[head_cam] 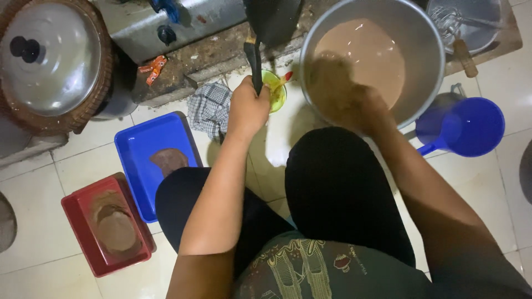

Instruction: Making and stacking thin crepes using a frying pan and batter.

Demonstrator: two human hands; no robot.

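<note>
— What is underfoot here?

— A pale tiled floor (33,182), glossy, with a rough concrete ledge (210,52) along the top edge — the person sits low over it, knees in dark cloth.

— And the hands?

— The left hand (247,108) is clamped in a fist around the black handle of a dark frying pan (271,19), just beside a small green plastic cup (275,89). The right hand (346,105) is smeared with brown batter and rests at the near rim of a large round steel bowl (426,66); whether its fingers are apart or together I cannot tell.

— Count things for me.

— One steel bowl, holding pale brown batter. Two rectangular plastic trays side by side on the left: a blue tray (133,160) and a red tray (75,218), each with a brown patch inside. One blue plastic jug (465,127) to the right of the bowl. One domed metal lid with a black knob (50,58) on a woven basket. One checked cloth (209,111) between blue tray and cup.
</note>
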